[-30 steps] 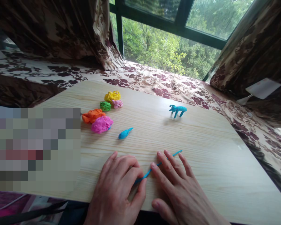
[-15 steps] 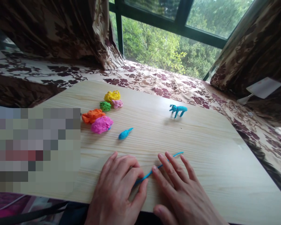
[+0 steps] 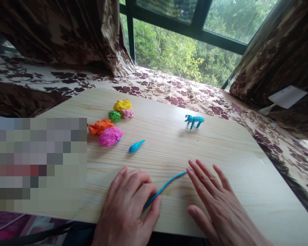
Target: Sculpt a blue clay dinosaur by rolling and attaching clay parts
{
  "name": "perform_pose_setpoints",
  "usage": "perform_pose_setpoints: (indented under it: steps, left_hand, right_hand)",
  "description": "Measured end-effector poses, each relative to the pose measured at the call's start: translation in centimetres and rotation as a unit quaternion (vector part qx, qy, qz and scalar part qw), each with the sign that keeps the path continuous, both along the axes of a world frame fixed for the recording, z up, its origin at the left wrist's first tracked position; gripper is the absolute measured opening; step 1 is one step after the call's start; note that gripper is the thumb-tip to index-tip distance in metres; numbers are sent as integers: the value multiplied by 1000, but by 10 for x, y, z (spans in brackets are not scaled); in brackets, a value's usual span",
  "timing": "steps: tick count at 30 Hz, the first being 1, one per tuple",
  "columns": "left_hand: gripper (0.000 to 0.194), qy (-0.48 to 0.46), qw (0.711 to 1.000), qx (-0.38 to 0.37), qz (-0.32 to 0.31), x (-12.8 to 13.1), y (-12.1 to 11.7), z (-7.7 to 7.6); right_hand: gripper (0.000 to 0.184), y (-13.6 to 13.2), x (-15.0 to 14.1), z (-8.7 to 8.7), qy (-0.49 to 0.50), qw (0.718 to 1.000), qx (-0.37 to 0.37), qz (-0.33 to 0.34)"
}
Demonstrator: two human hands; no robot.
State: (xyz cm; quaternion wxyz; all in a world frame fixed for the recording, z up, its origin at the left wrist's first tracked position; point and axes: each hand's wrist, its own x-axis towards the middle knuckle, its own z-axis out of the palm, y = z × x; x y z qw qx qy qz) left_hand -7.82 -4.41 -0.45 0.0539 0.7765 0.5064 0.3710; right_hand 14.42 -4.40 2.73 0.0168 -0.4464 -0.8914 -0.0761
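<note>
A thin blue clay strand (image 3: 168,182) lies slantwise on the wooden table (image 3: 166,147). My left hand (image 3: 129,201) pinches its thicker near end between thumb and forefinger; part of that end is hidden under the hand. Flat over the strand's far tip, my right hand (image 3: 213,194) has its fingers stretched out, and the tip is covered by them. Beyond my left hand sits a small blue clay piece (image 3: 135,147), rounded with a pointed end. Farther back on the right stands a blue clay animal figure (image 3: 195,120) on thin legs.
Lumps of clay sit at the left: yellow (image 3: 122,105), green (image 3: 114,116), pale pink (image 3: 127,113), orange (image 3: 101,127) and bright pink (image 3: 111,136). A blurred-out patch (image 3: 38,164) covers the table's left side. Behind are a floral cloth (image 3: 169,82), curtains (image 3: 87,34) and a window.
My right hand has slid to the right along the strand toward its far tip, uncovering the middle. My left hand keeps its pinch in the same place.
</note>
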Motion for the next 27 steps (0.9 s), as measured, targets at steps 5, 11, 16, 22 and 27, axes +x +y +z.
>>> perform_pose_setpoints:
  steps: [5, 11, 16, 22, 27]
  left_hand:
    - [13, 2, 1000, 4, -3, 0, 0, -1]
    - [14, -3, 1000, 4, -2, -1, 0, 1]
    - [13, -7, 1000, 7, 4, 2, 2, -1]
    - [14, -8, 1000, 15, 0, 1, 2, -2]
    - [13, -12, 1000, 13, 0, 1, 2, -2]
  right_hand:
    - [63, -7, 3, -9, -8, 999, 5, 52]
    - [65, -2, -6, -13, -15, 998, -17, 57]
    - [69, -10, 5, -20, -17, 994, 26, 100]
    - [65, -1, -5, -11, 15, 999, -31, 36]
    - [69, -5, 2, -12, 8, 998, 2, 67]
